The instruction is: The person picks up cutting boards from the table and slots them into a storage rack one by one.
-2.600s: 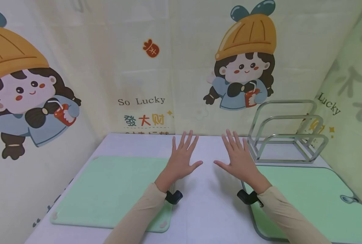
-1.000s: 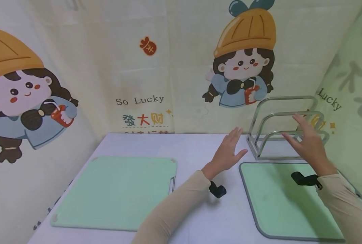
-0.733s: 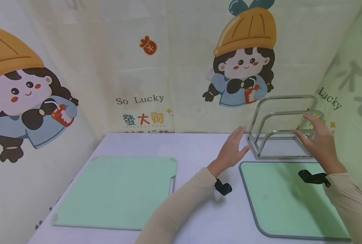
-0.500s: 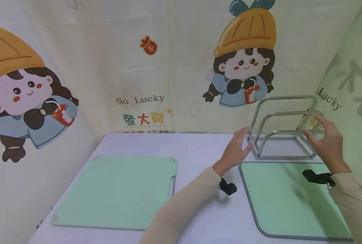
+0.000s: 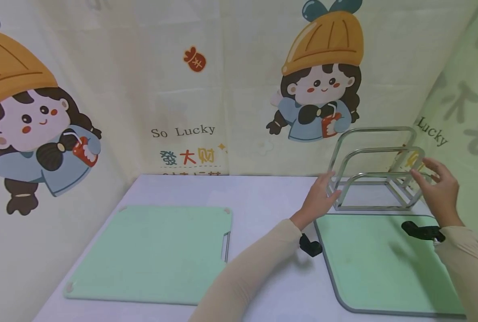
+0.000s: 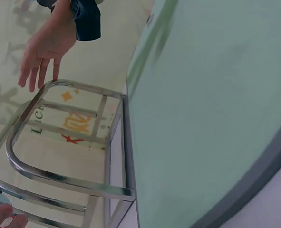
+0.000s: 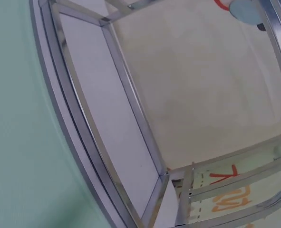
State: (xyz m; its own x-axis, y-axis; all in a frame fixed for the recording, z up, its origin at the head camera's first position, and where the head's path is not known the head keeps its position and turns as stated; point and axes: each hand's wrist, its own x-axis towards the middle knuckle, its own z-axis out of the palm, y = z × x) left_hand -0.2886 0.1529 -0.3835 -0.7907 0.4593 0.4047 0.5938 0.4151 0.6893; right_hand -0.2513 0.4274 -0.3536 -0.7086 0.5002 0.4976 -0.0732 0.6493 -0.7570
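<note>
A silver metal rack [image 5: 377, 150] with three upright loops stands at the back right of the table. Beside its left end is my left hand [image 5: 318, 197], fingers extended and thumb apart, overlapping the frame in the head view. My right hand [image 5: 442, 190] is at the opposite end, fingers loosely bent, thumb toward the front loop. In the left wrist view that right hand [image 6: 47, 42] has its fingertips right at a loop's corner, and a few left fingertips [image 6: 2, 216] show at the lower left. The right wrist view shows the rack's base [image 7: 132, 95]; the right hand is almost wholly outside it.
A green cutting board with a grey rim [image 5: 383, 259] lies just in front of the rack, under the right forearm. Another light green board [image 5: 154, 250], with a handle slot, lies on the left. Patterned cloth walls [image 5: 247, 112] close off the back and sides.
From spread in mid-table, both hands have moved right to the rack's two ends. Over the last half second the left hand came closer to the frame; the right shifted slightly right and lower.
</note>
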